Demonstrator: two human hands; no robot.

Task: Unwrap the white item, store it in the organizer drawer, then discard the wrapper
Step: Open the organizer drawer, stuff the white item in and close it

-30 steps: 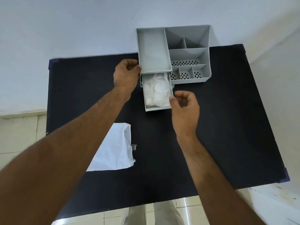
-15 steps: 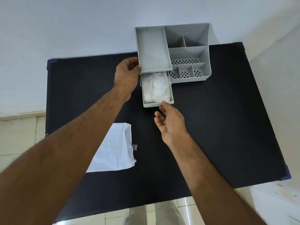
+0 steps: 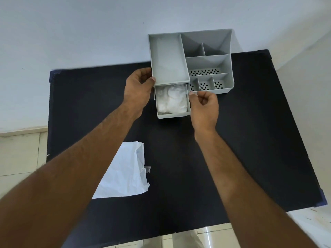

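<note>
The white item (image 3: 171,100), crumpled and soft-looking, lies in the pulled-out drawer (image 3: 172,115) of the grey organizer (image 3: 209,65) on the black bench (image 3: 250,140). The right hand (image 3: 204,108), half a second ago open-palmed below the drawer front, is now curled loosely at its right wall, its grip closed on nothing visible. The left hand (image 3: 138,88) still clasps the organizer's left side. The white wrapper (image 3: 123,174) lies near the left forearm.

Both hands (left (image 3: 138,87), right (image 3: 204,106)) flank the open drawer (image 3: 172,115) holding the white item (image 3: 171,99).
</note>
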